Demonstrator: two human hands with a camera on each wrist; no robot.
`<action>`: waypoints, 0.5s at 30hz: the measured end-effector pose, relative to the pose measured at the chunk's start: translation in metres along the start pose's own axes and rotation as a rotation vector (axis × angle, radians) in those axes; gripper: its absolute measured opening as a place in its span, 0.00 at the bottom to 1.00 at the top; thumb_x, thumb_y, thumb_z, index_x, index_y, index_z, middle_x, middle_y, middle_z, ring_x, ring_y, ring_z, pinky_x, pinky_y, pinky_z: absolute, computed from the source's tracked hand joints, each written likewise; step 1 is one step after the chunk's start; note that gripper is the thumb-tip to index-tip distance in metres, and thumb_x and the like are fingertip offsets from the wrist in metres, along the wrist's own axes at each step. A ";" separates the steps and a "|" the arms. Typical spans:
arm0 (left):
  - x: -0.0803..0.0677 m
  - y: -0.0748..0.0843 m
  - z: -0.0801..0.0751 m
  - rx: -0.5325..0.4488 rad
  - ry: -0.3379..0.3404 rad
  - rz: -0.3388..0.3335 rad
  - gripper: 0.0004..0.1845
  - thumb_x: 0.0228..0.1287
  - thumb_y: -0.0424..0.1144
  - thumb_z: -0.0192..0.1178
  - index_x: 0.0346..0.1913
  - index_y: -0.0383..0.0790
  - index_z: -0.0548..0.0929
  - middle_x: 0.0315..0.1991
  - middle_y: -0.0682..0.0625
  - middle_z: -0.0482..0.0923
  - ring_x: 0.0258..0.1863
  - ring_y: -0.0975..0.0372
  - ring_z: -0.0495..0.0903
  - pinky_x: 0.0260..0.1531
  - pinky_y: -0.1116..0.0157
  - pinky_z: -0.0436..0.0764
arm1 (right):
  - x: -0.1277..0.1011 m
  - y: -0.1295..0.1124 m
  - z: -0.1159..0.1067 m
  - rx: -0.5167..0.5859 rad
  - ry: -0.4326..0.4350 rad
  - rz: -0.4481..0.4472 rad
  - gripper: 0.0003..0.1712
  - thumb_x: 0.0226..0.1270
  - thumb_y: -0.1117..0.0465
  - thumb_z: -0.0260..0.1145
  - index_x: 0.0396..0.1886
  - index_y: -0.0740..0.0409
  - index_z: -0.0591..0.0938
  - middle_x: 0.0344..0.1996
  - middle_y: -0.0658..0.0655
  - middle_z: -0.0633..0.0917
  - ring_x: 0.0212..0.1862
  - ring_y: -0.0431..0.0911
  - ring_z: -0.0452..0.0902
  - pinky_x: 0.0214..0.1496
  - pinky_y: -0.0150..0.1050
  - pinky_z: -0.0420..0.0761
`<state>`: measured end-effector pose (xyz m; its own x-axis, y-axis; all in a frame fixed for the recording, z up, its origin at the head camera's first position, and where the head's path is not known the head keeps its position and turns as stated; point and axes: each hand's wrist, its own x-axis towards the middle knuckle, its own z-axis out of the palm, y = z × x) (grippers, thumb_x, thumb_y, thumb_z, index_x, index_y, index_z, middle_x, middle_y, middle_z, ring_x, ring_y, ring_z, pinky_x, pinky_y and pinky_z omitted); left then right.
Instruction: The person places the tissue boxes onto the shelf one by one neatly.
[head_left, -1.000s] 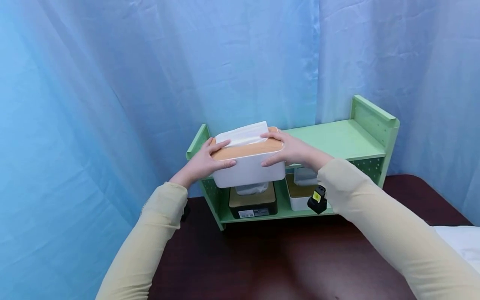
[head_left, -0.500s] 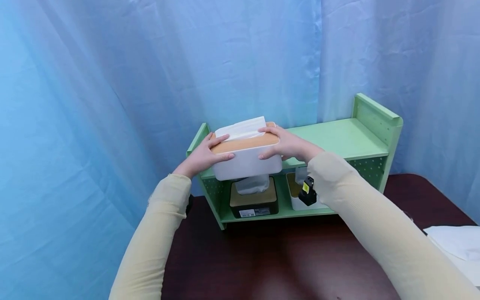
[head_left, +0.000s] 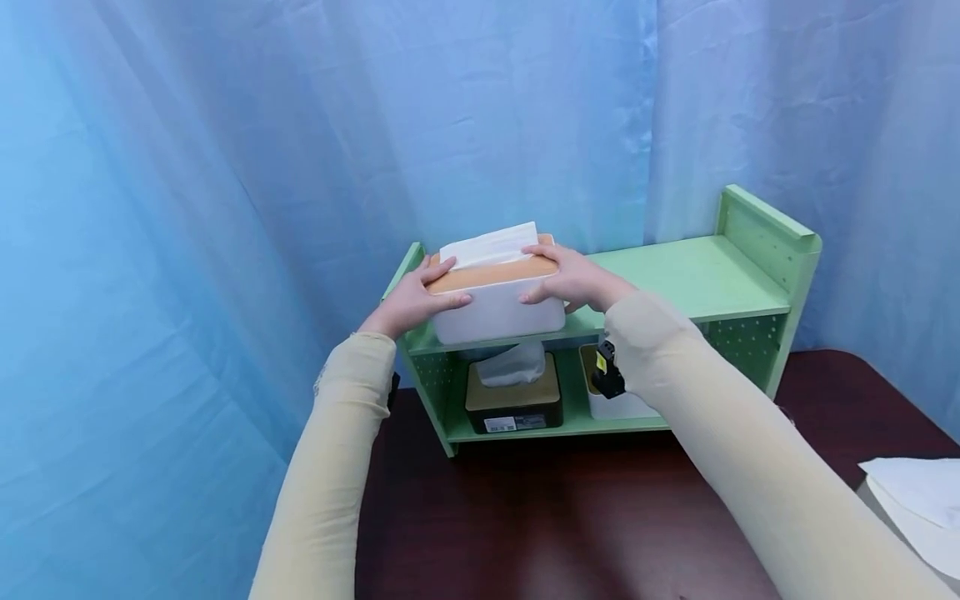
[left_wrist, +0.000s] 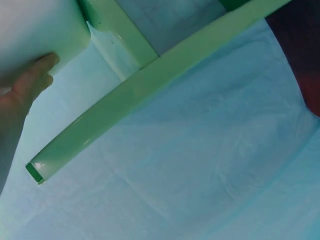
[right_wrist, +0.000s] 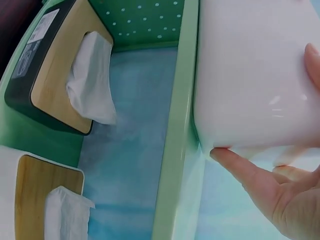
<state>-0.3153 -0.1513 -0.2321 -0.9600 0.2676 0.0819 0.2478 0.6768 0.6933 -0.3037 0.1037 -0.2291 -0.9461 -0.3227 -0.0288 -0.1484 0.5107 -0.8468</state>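
A white tissue box [head_left: 495,315] with a light wooden lid and a tissue standing out of it is at the left end of the upper board of a green shelf [head_left: 690,271]. My left hand [head_left: 411,300] grips its left end, thumb on the front wall and a finger over the lid. At the other end my right hand [head_left: 576,279] holds it the same way. In the right wrist view, the underside of the box [right_wrist: 250,80] lies right along the board's front edge. The left wrist view catches only a corner of the box [left_wrist: 45,35] beside the left fingers [left_wrist: 40,70].
On the lower board sit a black tissue box [head_left: 517,407] with a wooden lid and a white one [head_left: 618,407], partly hidden by my right wrist. White sheets [head_left: 918,492] lie at the right edge of the dark table [head_left: 562,517]. Blue curtains [head_left: 525,117] hang behind.
Both hands have carried the white tissue box upward and back, from in front of the shelf's edge to the upper board. More of the black tissue box below shows now.
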 end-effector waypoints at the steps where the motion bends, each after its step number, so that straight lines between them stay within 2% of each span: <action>1: 0.001 0.000 0.000 0.003 0.009 -0.001 0.44 0.55 0.55 0.66 0.73 0.57 0.57 0.77 0.51 0.34 0.76 0.53 0.37 0.69 0.49 0.54 | 0.001 0.000 0.000 -0.006 0.015 0.005 0.48 0.59 0.58 0.68 0.75 0.44 0.54 0.73 0.61 0.52 0.66 0.61 0.60 0.53 0.64 0.73; 6: 0.001 -0.002 0.000 0.008 0.059 -0.013 0.43 0.56 0.53 0.66 0.72 0.54 0.58 0.77 0.48 0.37 0.75 0.51 0.42 0.68 0.53 0.59 | 0.005 -0.002 0.004 -0.022 0.076 0.015 0.48 0.59 0.59 0.69 0.75 0.43 0.55 0.72 0.63 0.56 0.65 0.60 0.62 0.52 0.61 0.75; 11: -0.002 -0.004 0.000 0.017 0.100 -0.020 0.41 0.58 0.51 0.66 0.72 0.52 0.59 0.77 0.48 0.40 0.75 0.51 0.44 0.68 0.54 0.59 | 0.007 -0.003 0.011 -0.045 0.140 0.009 0.50 0.58 0.58 0.70 0.76 0.43 0.52 0.71 0.63 0.58 0.59 0.58 0.66 0.45 0.50 0.78; 13: -0.002 -0.005 0.002 0.017 0.123 -0.011 0.41 0.58 0.51 0.65 0.73 0.52 0.58 0.77 0.48 0.42 0.75 0.52 0.45 0.68 0.54 0.59 | 0.007 -0.002 0.013 -0.066 0.175 -0.007 0.51 0.58 0.58 0.71 0.76 0.44 0.52 0.71 0.64 0.59 0.59 0.58 0.67 0.47 0.49 0.76; 15: -0.002 -0.006 0.004 0.009 0.154 0.007 0.41 0.59 0.50 0.65 0.73 0.52 0.57 0.76 0.50 0.45 0.75 0.54 0.45 0.69 0.56 0.59 | 0.008 -0.002 0.015 -0.076 0.212 -0.030 0.52 0.57 0.58 0.71 0.76 0.46 0.51 0.71 0.64 0.60 0.62 0.59 0.65 0.54 0.49 0.74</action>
<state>-0.3147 -0.1531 -0.2391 -0.9668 0.1640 0.1960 0.2546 0.6819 0.6857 -0.3065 0.0883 -0.2352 -0.9792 -0.1677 0.1146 -0.1906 0.5644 -0.8032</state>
